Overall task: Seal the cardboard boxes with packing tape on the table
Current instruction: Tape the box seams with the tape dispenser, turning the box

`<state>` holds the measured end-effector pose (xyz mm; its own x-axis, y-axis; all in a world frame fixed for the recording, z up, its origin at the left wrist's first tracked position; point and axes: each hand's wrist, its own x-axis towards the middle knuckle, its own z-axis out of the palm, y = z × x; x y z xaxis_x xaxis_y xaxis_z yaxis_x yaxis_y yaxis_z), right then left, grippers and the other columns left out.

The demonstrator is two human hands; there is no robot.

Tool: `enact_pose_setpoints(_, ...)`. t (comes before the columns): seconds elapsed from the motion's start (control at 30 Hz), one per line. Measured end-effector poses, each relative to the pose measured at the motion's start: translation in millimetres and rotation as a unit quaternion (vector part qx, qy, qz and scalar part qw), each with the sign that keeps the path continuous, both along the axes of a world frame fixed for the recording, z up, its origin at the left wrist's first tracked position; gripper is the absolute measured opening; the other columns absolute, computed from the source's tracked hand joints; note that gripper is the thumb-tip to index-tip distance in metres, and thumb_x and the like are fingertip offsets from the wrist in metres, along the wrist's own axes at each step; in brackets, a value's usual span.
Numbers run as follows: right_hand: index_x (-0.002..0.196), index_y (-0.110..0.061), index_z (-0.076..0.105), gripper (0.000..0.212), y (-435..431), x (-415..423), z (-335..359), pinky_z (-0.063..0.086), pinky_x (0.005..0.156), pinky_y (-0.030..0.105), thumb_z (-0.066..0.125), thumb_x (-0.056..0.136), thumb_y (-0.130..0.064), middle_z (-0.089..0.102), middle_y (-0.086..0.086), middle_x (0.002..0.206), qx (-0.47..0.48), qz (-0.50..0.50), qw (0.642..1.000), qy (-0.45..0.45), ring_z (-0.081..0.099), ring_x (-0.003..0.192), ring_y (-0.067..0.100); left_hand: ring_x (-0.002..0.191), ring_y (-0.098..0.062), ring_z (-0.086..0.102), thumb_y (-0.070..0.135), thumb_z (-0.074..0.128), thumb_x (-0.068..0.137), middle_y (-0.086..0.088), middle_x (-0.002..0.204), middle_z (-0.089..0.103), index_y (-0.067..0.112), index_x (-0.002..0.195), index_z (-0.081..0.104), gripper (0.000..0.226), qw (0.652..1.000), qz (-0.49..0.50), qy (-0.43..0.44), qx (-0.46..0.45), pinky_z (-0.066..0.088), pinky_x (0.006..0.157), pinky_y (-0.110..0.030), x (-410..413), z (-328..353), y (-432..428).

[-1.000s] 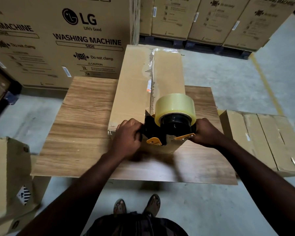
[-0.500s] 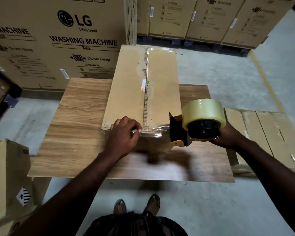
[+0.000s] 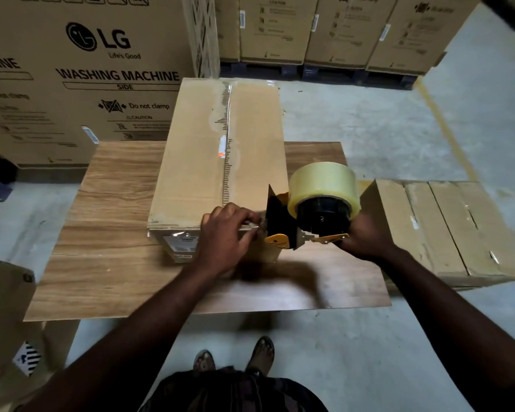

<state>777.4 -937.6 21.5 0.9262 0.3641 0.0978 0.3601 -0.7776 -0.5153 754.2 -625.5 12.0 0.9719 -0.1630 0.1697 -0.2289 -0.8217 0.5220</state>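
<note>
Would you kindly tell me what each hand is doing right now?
Left hand: closed, pinching the tape end at the cardboard box's near edge.
Right hand: closed, gripping the tape dispenser.

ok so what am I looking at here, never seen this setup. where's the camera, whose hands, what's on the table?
No robot here: a person's bare hands, filmed by one wide-angle camera worn on the head, looking down, hence the arms and feet. A long cardboard box lies on the wooden table, clear tape along its top seam. The right hand grips a tape dispenser with a big roll, at the box's near end. The left hand pinches the tape beside the dispenser; that spot is blurred. Washing machine cartons stand behind, more boxes at the right.
</note>
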Motion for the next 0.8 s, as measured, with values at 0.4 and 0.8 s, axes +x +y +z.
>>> enact_pose_setpoints(0.4, 0.079, -0.064, 0.059, 0.037, -57.7, -8.0, 28.3, 0.039, 0.063, 0.001, 0.059, 0.074, -0.027, 0.061, -0.041, 0.078, 0.054, -0.014, 0.997, 0.059, 0.058, 0.076, -0.019, 0.097, -0.010, 0.056, 0.055, 0.067, 0.084, 0.016, 0.095, 0.058, 0.039, 0.101, 0.065, 0.023, 0.999, 0.016, -0.009, -0.032, 0.035, 0.085, -0.033, 2.0, -4.2, -0.8)
enact_pose_setpoints(0.8, 0.065, -0.021, 0.061, 0.017, -51.6, 17.4, -30.7, 0.050, 0.058, 0.038, 0.059, 0.075, -0.035, 0.060, -0.002, 0.062, -0.058, 0.017, 0.992, 0.115, 0.056, 0.060, 0.024, 0.096, -0.006, 0.052, 0.049, 0.071, 0.083, 0.018, 0.094, 0.055, 0.039, 0.100, 0.064, 0.021, 0.999, 0.024, -0.010, -0.030, 0.031, 0.083, -0.032, 3.0, -5.2, -1.7)
